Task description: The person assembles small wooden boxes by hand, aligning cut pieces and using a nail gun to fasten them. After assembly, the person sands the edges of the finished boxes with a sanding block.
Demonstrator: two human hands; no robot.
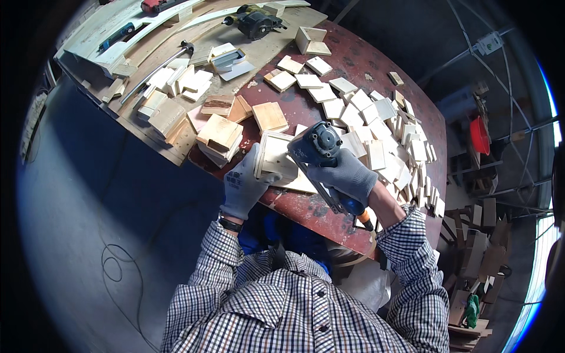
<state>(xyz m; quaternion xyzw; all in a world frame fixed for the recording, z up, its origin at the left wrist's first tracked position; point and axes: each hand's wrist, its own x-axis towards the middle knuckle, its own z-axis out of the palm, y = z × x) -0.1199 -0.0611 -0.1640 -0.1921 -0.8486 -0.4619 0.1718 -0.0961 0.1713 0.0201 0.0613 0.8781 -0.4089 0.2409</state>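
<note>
My right hand (347, 176), in a grey glove, is wrapped round the handle of a dark pneumatic nail gun (321, 143). The gun's head rests against or just over the right side of a small pale wooden box (276, 154) at the table's near edge; whether it touches is hidden. My left hand (246, 183), gloved too, grips the box's left side, its thumb on the near side. An orange-tipped hose fitting (366, 220) shows at the gun's lower end. Left of the box stands a stack of wooden pieces (220, 136), with a square block (270, 117) behind.
Many loose wooden blocks (379, 132) cover the right of the red table (376, 65). At the far left lie a hammer (187, 47), a circular saw (256, 22) and a blue tool (118, 36). A cable (112, 265) coils on the floor.
</note>
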